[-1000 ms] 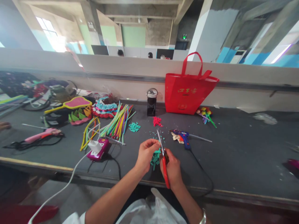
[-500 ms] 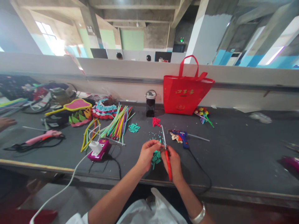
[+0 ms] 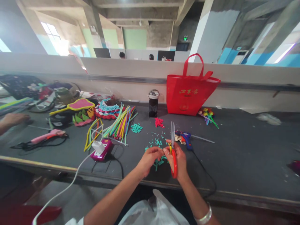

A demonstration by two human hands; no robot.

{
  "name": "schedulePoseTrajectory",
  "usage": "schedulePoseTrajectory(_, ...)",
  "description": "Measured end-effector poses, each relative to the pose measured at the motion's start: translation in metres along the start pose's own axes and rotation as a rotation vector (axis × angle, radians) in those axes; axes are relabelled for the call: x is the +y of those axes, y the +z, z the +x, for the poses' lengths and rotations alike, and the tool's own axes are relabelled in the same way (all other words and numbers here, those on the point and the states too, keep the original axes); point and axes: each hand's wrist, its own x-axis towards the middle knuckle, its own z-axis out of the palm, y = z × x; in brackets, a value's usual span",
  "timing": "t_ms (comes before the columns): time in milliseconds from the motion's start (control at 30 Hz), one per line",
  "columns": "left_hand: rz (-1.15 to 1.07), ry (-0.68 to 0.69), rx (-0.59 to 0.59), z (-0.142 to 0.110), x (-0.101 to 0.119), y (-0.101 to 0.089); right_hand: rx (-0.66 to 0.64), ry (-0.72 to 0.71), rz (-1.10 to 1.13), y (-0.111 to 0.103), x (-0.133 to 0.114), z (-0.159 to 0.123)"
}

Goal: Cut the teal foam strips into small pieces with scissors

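My right hand (image 3: 179,161) grips red-handled scissors (image 3: 172,147), blades pointing up and away from me. My left hand (image 3: 150,159) is closed in a pinch on a small teal piece (image 3: 159,162), right beside the scissors. Both hands hover just above the dark table (image 3: 234,150) near its front edge. Teal scraps (image 3: 157,142) lie scattered on the table just beyond my hands.
A blue glue gun (image 3: 185,138) lies right of my hands, its cord running to the table edge. Coloured sticks (image 3: 118,123), a purple charger (image 3: 102,149), a dark bottle (image 3: 153,103) and a red bag (image 3: 189,90) stand further off. Another person's hand (image 3: 14,119) rests at far left.
The scissors have swung from leaning left to almost upright. My hands have shifted slightly right and closer together. The other person's hand at far left has reached further onto the table.
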Motion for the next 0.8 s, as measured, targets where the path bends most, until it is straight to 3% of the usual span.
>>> schedulePoseTrajectory(100, 0.101, 0.033, 0.053, 0.002, -0.003, -0.005, 0.024, 0.022, -0.059, 0.000, 0.004, 0.002)
schedulePoseTrajectory(200, 0.344, 0.235, 0.162, 0.003, -0.002, -0.009, 0.030, 0.048, -0.074, 0.001, 0.006, 0.002)
schedulePoseTrajectory(300, 0.528, 0.419, 0.159, 0.002, 0.002, -0.010, 0.027, 0.072, -0.049, 0.002, 0.007, 0.002)
schedulePoseTrajectory(600, 0.536, 0.419, 0.129, -0.001, 0.006, -0.009, 0.029, 0.078, -0.017, 0.003, 0.003, -0.001)
schedulePoseTrajectory(800, 0.653, 0.447, 0.131, -0.002, 0.004, -0.008, 0.047, 0.074, -0.018, 0.004, 0.002, -0.002)
